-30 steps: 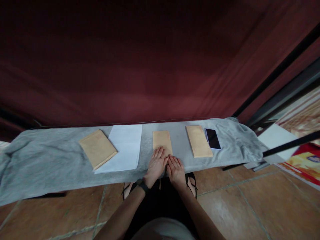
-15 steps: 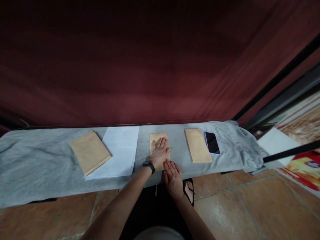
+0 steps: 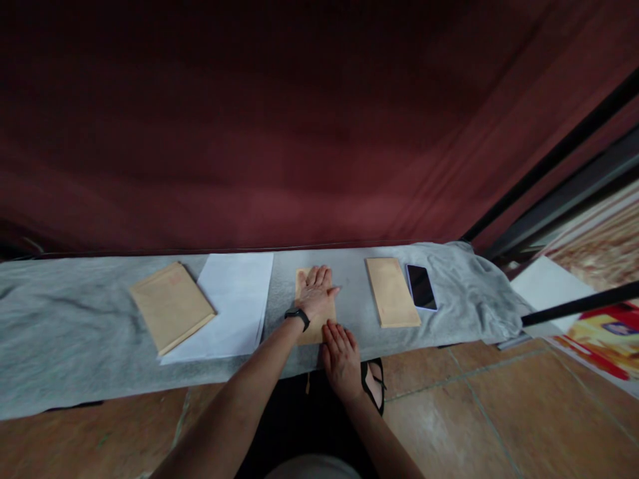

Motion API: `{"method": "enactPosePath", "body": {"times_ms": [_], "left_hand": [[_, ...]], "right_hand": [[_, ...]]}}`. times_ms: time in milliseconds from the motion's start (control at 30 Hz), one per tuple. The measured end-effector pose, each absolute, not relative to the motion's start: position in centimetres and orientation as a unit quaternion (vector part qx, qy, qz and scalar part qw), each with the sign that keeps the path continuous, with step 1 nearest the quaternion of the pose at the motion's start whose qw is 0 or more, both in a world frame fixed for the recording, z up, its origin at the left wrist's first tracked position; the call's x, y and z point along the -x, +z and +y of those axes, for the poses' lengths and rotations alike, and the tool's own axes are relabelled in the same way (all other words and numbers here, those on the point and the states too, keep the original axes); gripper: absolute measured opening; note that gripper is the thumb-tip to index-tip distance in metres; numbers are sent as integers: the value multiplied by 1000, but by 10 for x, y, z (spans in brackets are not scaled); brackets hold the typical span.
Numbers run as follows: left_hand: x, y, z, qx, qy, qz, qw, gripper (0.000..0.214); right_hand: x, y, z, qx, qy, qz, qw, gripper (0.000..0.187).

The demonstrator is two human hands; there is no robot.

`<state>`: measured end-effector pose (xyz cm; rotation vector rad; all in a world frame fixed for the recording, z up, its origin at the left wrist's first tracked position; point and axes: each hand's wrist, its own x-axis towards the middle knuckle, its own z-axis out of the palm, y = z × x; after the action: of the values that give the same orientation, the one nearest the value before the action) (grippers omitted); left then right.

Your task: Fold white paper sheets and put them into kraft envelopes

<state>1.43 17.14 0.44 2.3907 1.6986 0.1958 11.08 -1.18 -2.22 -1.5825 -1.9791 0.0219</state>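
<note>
The left hand (image 3: 315, 296), above a dark wristband (image 3: 301, 318), lies palm down with its fingers fanned on a brown envelope (image 3: 313, 332), which lies flat near the middle of the bench (image 3: 74, 326), straight in front of the person. The right hand (image 3: 342, 359) rests flatter and narrower, fingers extended side by side and pinching nothing visible, the fingertips at the envelope's near right corner; whether they press on it or only touch its edge cannot be told.

As for progress, the envelope looks whole and squarely laid out, its visible edges straight, so the pressing flat seems well along. Whether a flap is folded or stuck down is hidden under the hands, so what is left there cannot be judged.

To the right, apart from it, lies a tidy brown packet (image 3: 393, 293), with a phone (image 3: 422, 287) just beside it, dark screen up. To the left are white sheets (image 3: 237, 299), partly covered by another brown packet (image 3: 172, 307) set at a slant. Neither packet has a hand on it, and whether either is finished does not show. Grey cloth covers the bench, a dark red backdrop (image 3: 299, 166) rises behind, and floor tiles (image 3: 449, 419) show below
</note>
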Motion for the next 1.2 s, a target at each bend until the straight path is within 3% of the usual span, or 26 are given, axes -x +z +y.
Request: {"method": "enactPosePath", "body": {"times_ms": [1200], "left_hand": [[22, -15, 79, -862, 127, 489, 33, 50]], "right_hand": [[-115, -41, -11, 565, -54, -762, 312, 42]]}}
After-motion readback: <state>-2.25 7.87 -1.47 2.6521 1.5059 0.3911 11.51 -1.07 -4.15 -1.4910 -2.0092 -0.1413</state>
